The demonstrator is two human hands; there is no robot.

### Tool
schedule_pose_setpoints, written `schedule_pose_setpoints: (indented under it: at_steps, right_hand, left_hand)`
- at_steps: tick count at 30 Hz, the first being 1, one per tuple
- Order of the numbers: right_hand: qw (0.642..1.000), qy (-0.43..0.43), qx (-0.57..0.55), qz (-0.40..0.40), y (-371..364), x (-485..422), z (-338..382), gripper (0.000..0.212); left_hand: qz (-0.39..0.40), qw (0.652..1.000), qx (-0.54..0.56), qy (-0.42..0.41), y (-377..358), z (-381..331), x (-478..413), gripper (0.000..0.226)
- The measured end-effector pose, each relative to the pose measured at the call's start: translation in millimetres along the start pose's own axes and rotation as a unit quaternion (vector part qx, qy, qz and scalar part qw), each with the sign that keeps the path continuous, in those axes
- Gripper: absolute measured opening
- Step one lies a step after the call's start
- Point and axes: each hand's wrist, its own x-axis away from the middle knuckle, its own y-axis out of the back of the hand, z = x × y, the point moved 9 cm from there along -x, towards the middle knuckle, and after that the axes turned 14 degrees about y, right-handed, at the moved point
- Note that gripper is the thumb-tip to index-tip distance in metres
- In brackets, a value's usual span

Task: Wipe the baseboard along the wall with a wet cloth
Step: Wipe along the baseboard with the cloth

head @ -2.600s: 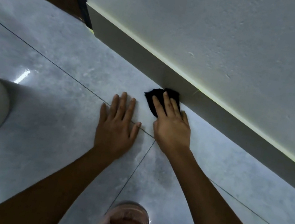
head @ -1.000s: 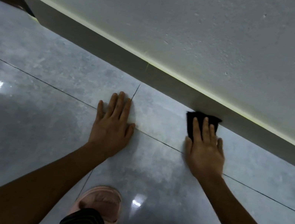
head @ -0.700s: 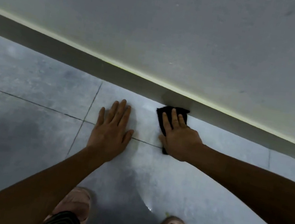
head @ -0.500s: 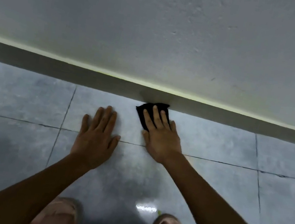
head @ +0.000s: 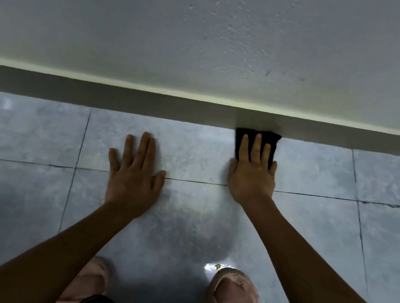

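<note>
A dark grey baseboard (head: 123, 98) runs across the view where the white wall meets the tiled floor. A black cloth (head: 272, 140) lies on the floor with its far edge against the foot of the baseboard. My right hand (head: 252, 172) presses flat on the cloth, fingers straight and pointing at the wall. My left hand (head: 136, 169) rests flat on the floor tile to the left, fingers spread, holding nothing.
The white textured wall (head: 213, 34) fills the upper half. Glossy grey floor tiles (head: 25, 127) with dark grout lines spread to both sides. My two feet in pink slippers (head: 235, 297) stand at the bottom edge.
My right hand has slid the cloth to the right along the baseboard, away from my left hand. The view has turned square to the wall. My left hand stays flat on the floor.
</note>
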Motion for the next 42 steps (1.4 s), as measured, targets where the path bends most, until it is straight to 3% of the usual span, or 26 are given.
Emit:
schedule_pose_setpoints:
  at_steps: [5,9,21,28,33,35,37,40,41,42]
  right_hand:
    - [0.990,0.142,0.003,-0.017,-3.5,-8.9,73.7,0.057]
    - [0.985,0.166,-0.001,-0.039,-3.3,-8.0,69.4,0.058]
    - [0.996,-0.075,-0.010,-0.046,14.3,6.6,-90.5,0.074]
    - [0.990,-0.135,-0.018,-0.035,18.3,12.1,-152.8,0.078]
    - [0.965,-0.208,-0.121,-0.109,35.2,7.9,-199.3,0.065]
    - [0.930,-0.259,-0.192,-0.180,45.3,10.6,-212.3,0.051]
    - [0.845,-0.310,-0.327,-0.287,50.4,20.5,-215.0,0.035]
    - [0.592,-0.325,-0.608,-0.417,39.1,22.2,-201.4,0.029]
    - [0.524,-0.312,-0.669,-0.424,36.0,15.3,-194.7,0.036]
    - [0.479,-0.301,-0.708,-0.423,35.7,8.7,-187.3,0.041]
  left_hand:
    - [-0.008,1.000,-0.014,0.012,-1.6,0.8,0.6,0.075]
    - [-0.017,1.000,-0.014,-0.009,0.3,-5.2,1.7,0.073]
    - [-0.010,0.982,-0.070,-0.177,-4.4,-93.4,-9.4,0.075]
    - [-0.014,0.976,-0.084,-0.201,-13.3,-118.9,-5.9,0.074]
    - [-0.014,0.975,-0.088,-0.205,-14.9,-122.5,-5.1,0.075]
    - [-0.010,0.975,-0.088,-0.204,-16.2,-121.9,-5.3,0.076]
    - [-0.008,0.976,-0.084,-0.202,-17.4,-121.4,-5.1,0.076]
    - [-0.008,0.977,-0.081,-0.198,-19.4,-121.5,-4.8,0.075]
    - [-0.007,0.977,-0.080,-0.198,-19.9,-121.5,-4.5,0.075]
    - [-0.005,0.977,-0.078,-0.198,-20.1,-121.4,-4.4,0.074]
